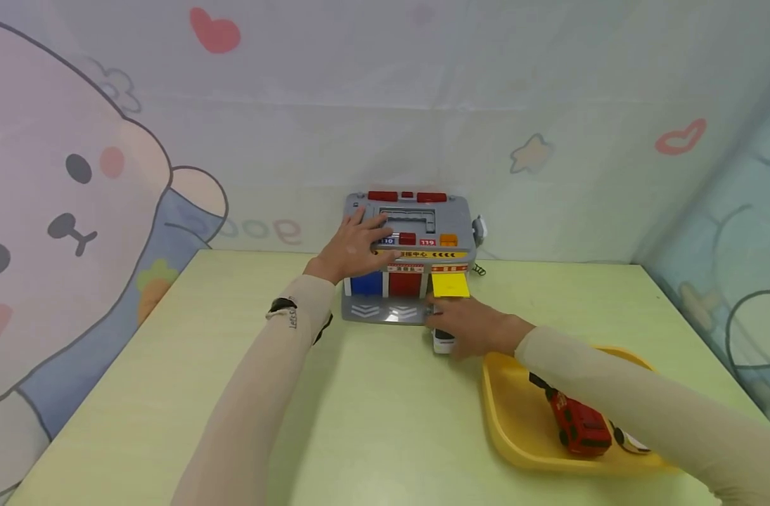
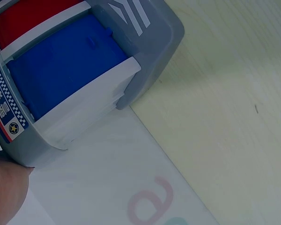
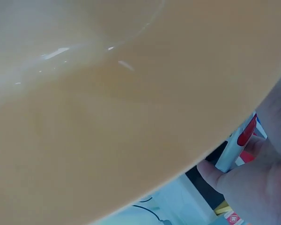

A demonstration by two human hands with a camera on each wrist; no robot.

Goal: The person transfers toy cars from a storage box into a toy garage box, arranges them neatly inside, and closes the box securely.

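Observation:
A grey toy rescue-station garage (image 1: 453, 216) stands against the back wall, with a blue door (image 2: 68, 63), a red door (image 1: 405, 284) and a raised yellow door (image 1: 451, 285). My left hand (image 1: 354, 246) rests on its roof at the left, fingers spread beside the carrying handle. In front of the bay under the yellow door, my right hand (image 1: 475, 326) grips a white toy car (image 1: 444, 344) at the ramp's edge. The right wrist view shows thumb and fingers on either side of the car, which has a red mark; much of it is hidden.
A yellow tray (image 1: 511, 450) sits at the front right, under my right forearm. In it lie a red toy car (image 1: 579, 425) and a partly covered white and yellow one (image 1: 630, 441). The cloth backdrop (image 1: 385, 140) rises directly behind the garage.

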